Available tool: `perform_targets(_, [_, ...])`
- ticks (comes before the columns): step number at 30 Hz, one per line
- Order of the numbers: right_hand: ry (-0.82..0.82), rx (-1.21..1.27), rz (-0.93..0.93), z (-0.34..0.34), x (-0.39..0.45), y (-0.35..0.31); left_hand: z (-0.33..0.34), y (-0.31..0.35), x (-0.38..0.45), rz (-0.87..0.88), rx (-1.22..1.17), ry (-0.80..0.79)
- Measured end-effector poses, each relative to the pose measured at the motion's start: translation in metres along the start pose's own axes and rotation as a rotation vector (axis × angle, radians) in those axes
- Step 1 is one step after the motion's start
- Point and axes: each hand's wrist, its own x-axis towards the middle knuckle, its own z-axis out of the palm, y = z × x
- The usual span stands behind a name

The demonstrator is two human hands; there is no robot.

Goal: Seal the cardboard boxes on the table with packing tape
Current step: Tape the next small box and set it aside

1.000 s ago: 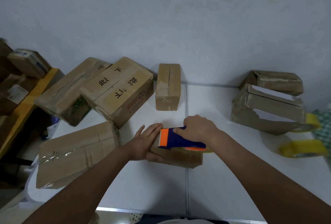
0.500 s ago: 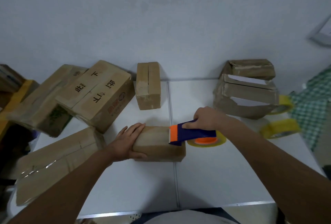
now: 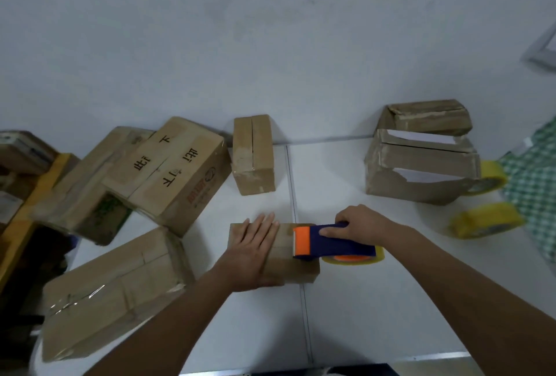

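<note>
Fingers (image 3: 264, 222) of your left hand (image 3: 255, 252) are lying flat and straight on the small box (image 3: 285, 267) in the middle of the table (image 3: 376, 315), while your right hand (image 3: 361, 222) is gripping the blue tape dispenser (image 3: 331, 243), its orange end resting on the box's right top edge.

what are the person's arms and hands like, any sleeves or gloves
Both arms are bare along all that shows, with no sleeves in view. The left hand and right hand wear no gloves. No watch, ring or bracelet is visible on either.
</note>
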Motion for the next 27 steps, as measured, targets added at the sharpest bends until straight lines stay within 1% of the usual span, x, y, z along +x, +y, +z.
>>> perform_targets(2, [-0.006,0.014,0.001,0.002,-0.001,-0.002,0.007,-0.002,0.000,-0.013,0.007,0.016])
perform_targets(5, [-0.030,0.046,-0.024,0.021,0.003,-0.020,0.006,-0.033,-0.018,0.023,0.016,-0.006])
perform_targets(7, [-0.038,0.072,-0.045,0.039,0.005,-0.039,0.002,-0.053,-0.030,0.016,0.040,-0.034])
perform_targets(9, [-0.020,0.103,-0.045,0.049,0.006,-0.050,-0.002,-0.051,-0.030,-0.014,0.023,-0.082])
perform_targets(11, [-0.006,0.125,-0.038,0.051,0.005,-0.051,-0.003,-0.033,-0.020,-0.004,0.004,-0.080])
perform_targets(15, [-0.004,0.144,-0.042,0.048,0.005,-0.047,0.008,-0.017,-0.009,-0.021,-0.023,0.005])
perform_targets(22, [0.022,0.155,-0.056,0.053,0.000,-0.037,0.014,-0.019,-0.010,-0.015,0.000,0.018])
perform_targets(24, [0.030,0.160,-0.049,0.052,-0.005,-0.019,0.014,-0.019,-0.011,-0.025,0.002,0.021])
perform_targets(27, [0.025,0.165,0.010,0.052,-0.019,0.020,0.015,-0.019,-0.010,-0.036,0.038,0.014])
